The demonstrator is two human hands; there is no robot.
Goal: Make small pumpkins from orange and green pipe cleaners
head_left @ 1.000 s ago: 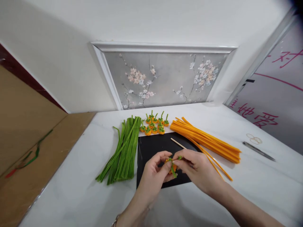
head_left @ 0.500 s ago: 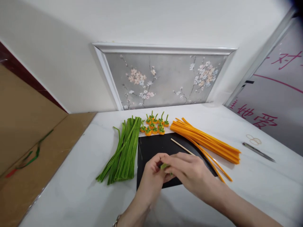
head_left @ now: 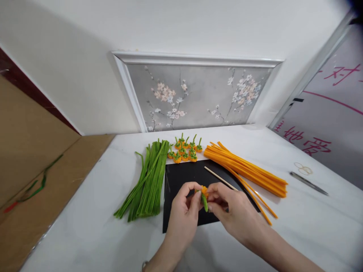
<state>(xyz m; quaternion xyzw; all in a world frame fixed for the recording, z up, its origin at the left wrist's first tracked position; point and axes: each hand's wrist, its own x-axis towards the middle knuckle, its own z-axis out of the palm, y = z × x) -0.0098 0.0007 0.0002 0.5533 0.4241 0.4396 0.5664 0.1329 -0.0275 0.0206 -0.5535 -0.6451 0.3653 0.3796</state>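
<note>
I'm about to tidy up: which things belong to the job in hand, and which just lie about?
Likely in use:
orange-and-green piece in the left hand
green fuzzy stems
orange fuzzy stems
cluster of similar pieces
black mat
thin stick, perhaps

Seemingly just lying about:
slim metal tool
pale loops

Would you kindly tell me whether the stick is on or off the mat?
The stick is on the mat: black lies around its visible length; the right hand hides the rest.

white wall (head_left: pixel 198 26) | framed blossom panel (head_left: pixel 198 90) | pink-lettered board (head_left: pixel 337 113), right | white tabletop (head_left: pixel 85 211)
</note>
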